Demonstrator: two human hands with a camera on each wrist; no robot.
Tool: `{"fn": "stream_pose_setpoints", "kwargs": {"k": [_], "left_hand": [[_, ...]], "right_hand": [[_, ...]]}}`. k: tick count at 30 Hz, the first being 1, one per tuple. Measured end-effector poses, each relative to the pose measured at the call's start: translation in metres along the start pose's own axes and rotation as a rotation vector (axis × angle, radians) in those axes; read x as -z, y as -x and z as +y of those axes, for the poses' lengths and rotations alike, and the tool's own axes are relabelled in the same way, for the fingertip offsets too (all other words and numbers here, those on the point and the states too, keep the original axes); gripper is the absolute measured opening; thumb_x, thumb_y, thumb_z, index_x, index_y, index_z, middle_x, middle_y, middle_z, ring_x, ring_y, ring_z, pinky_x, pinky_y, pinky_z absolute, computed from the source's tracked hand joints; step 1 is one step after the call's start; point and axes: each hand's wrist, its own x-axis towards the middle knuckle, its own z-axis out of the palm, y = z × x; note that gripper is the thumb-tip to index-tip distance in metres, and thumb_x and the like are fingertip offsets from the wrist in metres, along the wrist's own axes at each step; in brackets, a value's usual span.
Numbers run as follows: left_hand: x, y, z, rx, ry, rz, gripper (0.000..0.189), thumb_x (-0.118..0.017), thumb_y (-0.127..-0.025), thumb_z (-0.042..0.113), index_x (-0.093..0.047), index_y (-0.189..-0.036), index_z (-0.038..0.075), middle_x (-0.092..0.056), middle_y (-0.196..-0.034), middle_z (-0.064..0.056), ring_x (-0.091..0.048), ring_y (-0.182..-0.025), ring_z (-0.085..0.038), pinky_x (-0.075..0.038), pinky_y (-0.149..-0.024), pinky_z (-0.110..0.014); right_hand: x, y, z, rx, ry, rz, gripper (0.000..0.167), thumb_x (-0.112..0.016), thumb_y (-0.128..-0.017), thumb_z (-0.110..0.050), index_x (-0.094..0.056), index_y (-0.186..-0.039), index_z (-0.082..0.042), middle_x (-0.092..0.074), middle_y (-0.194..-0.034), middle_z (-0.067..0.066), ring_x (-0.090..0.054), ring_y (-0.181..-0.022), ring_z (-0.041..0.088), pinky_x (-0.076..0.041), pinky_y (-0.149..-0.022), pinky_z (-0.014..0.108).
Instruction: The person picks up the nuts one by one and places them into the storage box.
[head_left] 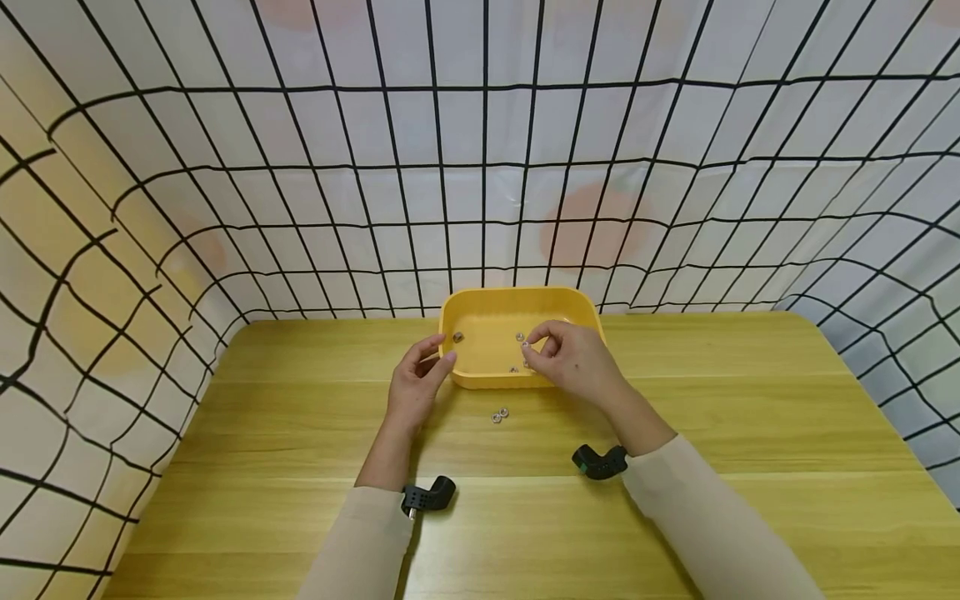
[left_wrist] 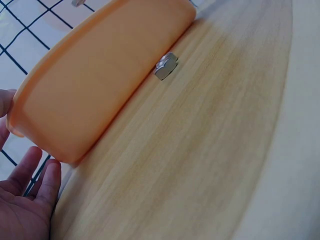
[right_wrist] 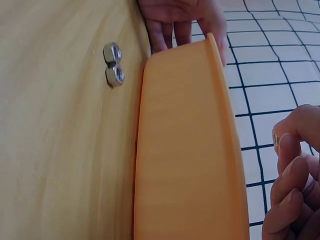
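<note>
A yellow plastic tray (head_left: 472,381) stands at the back of the table, showing orange in both wrist views. At its left end, my left hand (head_left: 417,385) holds the rim, thumb at the edge and the other fingers outside. Above the tray's right half, my right hand (head_left: 573,358) pinches a small metal nut (right_wrist: 276,139) between thumb and forefinger. Several nuts lie in the tray, among them one nut (head_left: 458,337) near the left wall. Two more nuts (right_wrist: 114,76) sit side by side on the tabletop in front of it.
The wooden table (head_left: 517,525) reaches back to a white curtain (head_left: 337,200) with black grid lines, which also hangs along both sides. Black wrist cameras (head_left: 431,496) are strapped at both wrists, by the beige sleeves (head_left: 712,508).
</note>
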Motion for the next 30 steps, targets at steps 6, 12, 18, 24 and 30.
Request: {"fn": "stream_pose_setpoints", "kwargs": {"k": [6, 12, 18, 24, 30], "left_hand": [[0.000, 0.000, 0.001, -0.003, 0.003, -0.005, 0.044, -0.073, -0.096, 0.032, -0.064, -0.137, 0.018, -0.059, -0.139, -0.009, -0.059, -0.126, -0.027, -0.050, -0.102, -0.040], [0.001, -0.001, 0.001, -0.010, 0.007, -0.002, 0.043, -0.073, -0.096, 0.031, -0.065, -0.136, 0.018, -0.059, -0.138, -0.009, -0.059, -0.125, -0.028, -0.050, -0.101, -0.039], [0.001, -0.001, 0.000, -0.019, 0.007, -0.002, 0.044, -0.073, -0.096, 0.031, -0.064, -0.137, 0.018, -0.058, -0.140, -0.011, -0.059, -0.126, -0.029, -0.050, -0.102, -0.040], [0.002, -0.001, -0.001, -0.008, 0.007, -0.002, 0.043, -0.073, -0.096, 0.032, -0.065, -0.136, 0.020, -0.059, -0.139, -0.009, -0.059, -0.125, -0.028, -0.050, -0.102, -0.041], [0.001, -0.001, -0.001, -0.002, -0.001, -0.007, 0.044, -0.073, -0.096, 0.034, -0.064, -0.137, 0.020, -0.058, -0.140, -0.010, -0.059, -0.126, -0.028, -0.050, -0.101, -0.039]], "right_hand": [[-0.001, -0.015, 0.000, 0.010, 0.001, -0.003, 0.017, -0.072, -0.095, -0.031, -0.070, -0.100, -0.015, -0.066, -0.068, -0.002, -0.047, -0.050, 0.014, -0.034, -0.047, 0.024], [-0.006, -0.029, 0.000, 0.023, 0.024, -0.002, 0.017, -0.071, -0.095, -0.029, -0.070, -0.103, -0.013, -0.065, -0.069, 0.000, -0.047, -0.050, 0.015, -0.036, -0.048, 0.026], [-0.011, -0.040, 0.003, -0.007, 0.051, -0.022, 0.020, -0.070, -0.096, -0.031, -0.070, -0.105, -0.014, -0.066, -0.073, -0.001, -0.050, -0.052, 0.016, -0.040, -0.053, 0.029], [-0.016, -0.047, 0.005, -0.029, 0.044, -0.022, 0.020, -0.069, -0.096, -0.034, -0.069, -0.105, -0.016, -0.066, -0.075, 0.001, -0.051, -0.054, 0.017, -0.040, -0.054, 0.030], [-0.021, -0.047, 0.011, -0.066, 0.047, -0.016, 0.020, -0.069, -0.096, -0.034, -0.069, -0.105, -0.016, -0.065, -0.074, 0.001, -0.053, -0.057, 0.016, -0.042, -0.055, 0.029]]}}
